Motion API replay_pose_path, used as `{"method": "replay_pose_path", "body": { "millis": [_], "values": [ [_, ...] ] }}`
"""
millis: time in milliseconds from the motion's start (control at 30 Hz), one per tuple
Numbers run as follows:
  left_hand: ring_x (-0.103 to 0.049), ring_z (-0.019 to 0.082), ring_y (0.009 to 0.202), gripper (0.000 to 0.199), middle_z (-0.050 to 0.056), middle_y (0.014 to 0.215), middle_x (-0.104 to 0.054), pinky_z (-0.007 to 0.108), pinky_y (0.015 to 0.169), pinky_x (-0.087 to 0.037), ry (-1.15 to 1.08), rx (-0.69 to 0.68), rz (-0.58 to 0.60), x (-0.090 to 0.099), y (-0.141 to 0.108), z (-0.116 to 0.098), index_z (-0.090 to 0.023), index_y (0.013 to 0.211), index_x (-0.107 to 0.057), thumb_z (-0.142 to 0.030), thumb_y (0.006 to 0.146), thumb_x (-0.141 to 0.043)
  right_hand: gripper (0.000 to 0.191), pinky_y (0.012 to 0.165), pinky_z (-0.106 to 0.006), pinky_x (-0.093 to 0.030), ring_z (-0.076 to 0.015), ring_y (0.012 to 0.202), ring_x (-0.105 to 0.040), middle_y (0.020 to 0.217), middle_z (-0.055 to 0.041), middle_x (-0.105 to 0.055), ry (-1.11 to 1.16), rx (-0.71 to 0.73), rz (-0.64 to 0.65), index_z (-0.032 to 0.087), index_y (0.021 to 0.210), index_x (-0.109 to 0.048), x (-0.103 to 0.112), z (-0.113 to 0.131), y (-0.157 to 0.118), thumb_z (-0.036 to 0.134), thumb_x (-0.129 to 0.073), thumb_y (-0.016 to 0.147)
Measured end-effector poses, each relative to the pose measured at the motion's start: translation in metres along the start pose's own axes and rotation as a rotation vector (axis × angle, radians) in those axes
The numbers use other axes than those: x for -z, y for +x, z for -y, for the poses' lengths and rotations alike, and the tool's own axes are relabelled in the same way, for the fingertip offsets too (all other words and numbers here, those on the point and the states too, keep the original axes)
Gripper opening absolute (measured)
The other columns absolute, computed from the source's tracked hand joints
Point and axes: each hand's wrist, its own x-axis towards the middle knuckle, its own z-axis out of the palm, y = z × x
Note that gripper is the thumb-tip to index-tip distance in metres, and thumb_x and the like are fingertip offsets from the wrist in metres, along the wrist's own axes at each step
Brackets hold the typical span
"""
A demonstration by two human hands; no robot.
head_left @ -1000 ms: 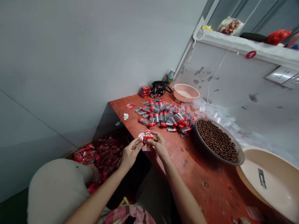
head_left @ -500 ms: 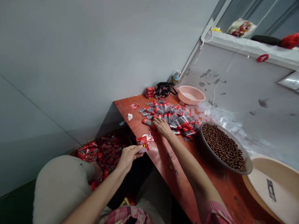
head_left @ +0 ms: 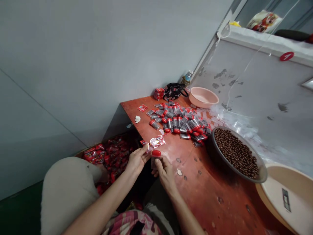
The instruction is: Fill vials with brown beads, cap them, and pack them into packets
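Note:
My left hand [head_left: 137, 160] pinches a red and clear plastic wrapper [head_left: 157, 141] at the table's front edge. Just right of it, my right hand [head_left: 165, 169] grips a small clear container with a red cap [head_left: 156, 153], its fingers wrapped round the dark body. The container is close to the wrapper, cap upward. Beyond both hands, a pile of similar red-capped containers [head_left: 179, 121] lies on the red table [head_left: 193, 182].
A grey bowl of brown balls [head_left: 236, 153] stands right of the pile, beside a large cream basin [head_left: 276, 182]. Farther back are a pink basin [head_left: 204, 97], a black bag [head_left: 172, 92] and red boxes [head_left: 159, 93]. Red packets [head_left: 117, 150] fill a box below left.
My right hand has left the pile and come back toward my left hand, now with a red-capped container in it. The view has shifted slightly.

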Motion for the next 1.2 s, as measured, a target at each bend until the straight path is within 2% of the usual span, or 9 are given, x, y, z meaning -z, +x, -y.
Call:
{"method": "replay_pose_path", "body": {
  "millis": [200,333,433,667,733,833,900,1067,1200],
  "values": [
    [-0.061,0.013,0.058,0.011,0.005,0.061,-0.064,0.023,0.057,-0.05,0.109,-0.057,0.096,-0.006,-0.008,0.008,-0.01,0.065,-0.061,-0.017,0.064,-0.069,0.021,0.041,-0.018,-0.044,-0.0085,0.047,-0.054,0.065,0.0018,-0.055,-0.018,0.039,-0.088,0.018,0.091,-0.053,-0.006,-0.005,0.0,0.036,-0.044,0.084],
    [-0.058,0.011,0.055,0.016,0.003,0.062,-0.063,0.021,0.054,-0.047,0.253,-0.115,0.194,-0.007,-0.011,0.007,-0.009,0.066,-0.062,-0.022,0.063,-0.069,0.023,0.039,-0.018,-0.043,-0.0091,0.044,-0.054,0.062,0.0023,-0.055,0.036,0.036,-0.017,0.018,0.091,-0.053,-0.001,-0.012,0.002,0.037,-0.045,0.083],
    [-0.058,0.011,0.058,0.018,0.004,0.068,-0.065,0.023,0.057,-0.047,0.299,-0.102,0.263,-0.009,-0.012,0.002,-0.009,0.071,-0.064,-0.023,0.062,-0.07,0.025,0.04,-0.019,-0.044,-0.0094,0.045,-0.054,0.062,0.0017,-0.056,0.081,0.038,-0.001,0.017,0.091,-0.054,0.002,-0.016,0.004,0.038,-0.045,0.083],
    [-0.06,0.015,0.06,0.018,0.006,0.067,-0.066,0.027,0.061,-0.048,0.407,-0.06,0.332,-0.011,-0.013,-0.001,-0.009,0.07,-0.066,-0.022,0.058,-0.072,0.022,0.049,-0.021,-0.046,-0.0104,0.053,-0.055,0.067,-0.0006,-0.059,-0.118,0.16,-0.117,0.018,0.092,-0.057,0.002,-0.017,0.002,0.035,-0.048,0.081],
    [-0.059,0.016,0.056,0.017,0.007,0.062,-0.065,0.027,0.055,-0.047,0.46,-0.044,0.367,-0.01,-0.013,-0.002,-0.008,0.068,-0.066,-0.023,0.061,-0.07,0.022,0.046,-0.02,-0.045,-0.0102,0.051,-0.054,0.066,-0.0003,-0.058,-0.053,0.125,-0.086,0.018,0.09,-0.056,0.002,-0.019,0.003,0.036,-0.047,0.081],
    [-0.056,0.016,0.047,0.02,0.007,0.056,-0.063,0.026,0.047,-0.044,0.541,-0.012,0.417,-0.009,-0.013,-0.005,-0.007,0.065,-0.066,-0.027,0.063,-0.068,0.025,0.04,-0.019,-0.042,-0.0092,0.043,-0.052,0.061,0.0013,-0.056,0.159,0.02,0.041,0.018,0.082,-0.053,0.001,-0.022,0.005,0.04,-0.044,0.083],
    [-0.056,0.016,0.046,0.02,0.008,0.056,-0.063,0.027,0.046,-0.043,0.57,0.001,0.427,-0.008,-0.011,-0.006,-0.007,0.063,-0.066,-0.027,0.063,-0.068,0.027,0.038,-0.019,-0.04,-0.0089,0.041,-0.051,0.058,0.002,-0.054,0.23,-0.012,0.064,0.017,0.078,-0.052,0.001,-0.022,0.005,0.042,-0.044,0.082],
    [-0.059,0.015,0.053,0.016,0.008,0.061,-0.065,0.026,0.053,-0.046,0.499,-0.021,0.363,-0.007,-0.008,0.001,-0.008,0.064,-0.066,-0.023,0.061,-0.07,0.021,0.045,-0.02,-0.041,-0.01,0.049,-0.052,0.063,0.0013,-0.056,0.007,0.077,-0.147,0.019,0.086,-0.057,-0.001,-0.017,0.002,0.037,-0.05,0.08],
    [-0.056,0.016,0.044,0.02,0.008,0.055,-0.064,0.027,0.044,-0.043,0.514,0.024,0.424,-0.006,-0.012,0.002,-0.008,0.069,-0.066,-0.028,0.066,-0.065,0.022,0.039,-0.019,-0.036,-0.0085,0.041,-0.047,0.055,0.0033,-0.053,0.087,0.036,-0.085,0.019,0.078,-0.054,-0.002,-0.019,0.003,0.039,-0.046,0.081]
  ]
}}
